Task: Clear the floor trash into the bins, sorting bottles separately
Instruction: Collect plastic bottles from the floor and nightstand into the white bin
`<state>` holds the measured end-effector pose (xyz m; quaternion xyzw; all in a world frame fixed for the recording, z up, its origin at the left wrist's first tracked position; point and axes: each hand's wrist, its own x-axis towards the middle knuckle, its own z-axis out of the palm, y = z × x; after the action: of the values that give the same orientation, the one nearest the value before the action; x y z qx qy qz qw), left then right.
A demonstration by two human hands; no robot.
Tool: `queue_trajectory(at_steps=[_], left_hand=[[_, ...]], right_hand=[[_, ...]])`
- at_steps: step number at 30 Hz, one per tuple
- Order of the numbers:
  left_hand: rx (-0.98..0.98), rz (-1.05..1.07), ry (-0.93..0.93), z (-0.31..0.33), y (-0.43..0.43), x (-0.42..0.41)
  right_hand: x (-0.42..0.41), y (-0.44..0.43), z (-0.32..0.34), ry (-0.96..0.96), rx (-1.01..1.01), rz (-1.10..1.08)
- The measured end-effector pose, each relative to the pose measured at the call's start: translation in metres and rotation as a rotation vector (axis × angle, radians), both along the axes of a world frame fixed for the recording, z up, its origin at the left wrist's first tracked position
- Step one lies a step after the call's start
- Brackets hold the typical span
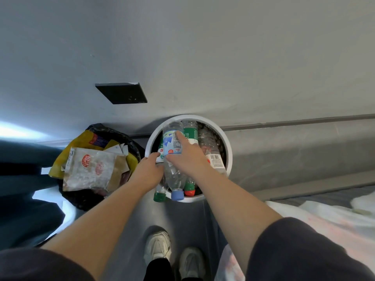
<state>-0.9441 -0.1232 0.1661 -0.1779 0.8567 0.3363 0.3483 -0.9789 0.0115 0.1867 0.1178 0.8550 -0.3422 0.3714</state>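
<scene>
Head view: nearest the camera, a pair of pale grey-white sneakers (158, 246) was seen standing on the grey floor (182, 216), framed by two dark sleeves from which bare forearms were stretched forward. A heap of white fabric (308, 218) was spread just beside the right arm.

Farther on, the left hand (149, 169) was curled round a clear plastic bottle with a green cap (159, 197), grasped at its labelled middle. The right hand (188, 157) was laid over a clear plastic bottle with a blue cap (174, 177) and closed on it, with the index finger stretched straight along its blue and white label. Both bottles were held side by side, caps pointed toward the person and projecting over the near rim of a round white plastic bin (151, 140). A third clear bottle with a red cap (189, 192) was lodged just right of them, under the right wrist. More crushed clear bottles were packed inside the same bin.

Just left of it, a bin lined with a black plastic bag (81, 199) was filled above its rim with a yellow foil packet (58, 159) and a crumpled translucent wrapper printed with red logos (89, 169).

Both bins were set against a pale grey wall (223, 57), on which a flat black square plate (121, 95) was fixed.
</scene>
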Motion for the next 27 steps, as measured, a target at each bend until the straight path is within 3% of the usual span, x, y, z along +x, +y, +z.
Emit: queue_trajectory(at_steps=[10, 14, 16, 20, 27], left_hand=[[-0.001, 0.026, 0.031, 0.0, -0.001, -0.01], [-0.042, -0.02, 0.189, 0.021, 0.006, -0.017], [-0.012, -0.095, 0.277, 0.026, 0.013, -0.02], [-0.013, -0.277, 0.164, 0.018, 0.035, -0.023], [-0.078, -0.339, 0.149, -0.005, 0.042, -0.022]], right_hand=[[-0.011, 0.017, 0.001, 0.026, 0.024, 0.029], [-0.008, 0.04, 0.002, 0.187, 0.236, 0.044], [-0.005, 0.053, -0.002, 0.12, 0.266, 0.049], [0.004, 0.059, -0.018, -0.001, 0.184, 0.052], [0.02, 0.056, -0.035, -0.058, 0.211, 0.123]])
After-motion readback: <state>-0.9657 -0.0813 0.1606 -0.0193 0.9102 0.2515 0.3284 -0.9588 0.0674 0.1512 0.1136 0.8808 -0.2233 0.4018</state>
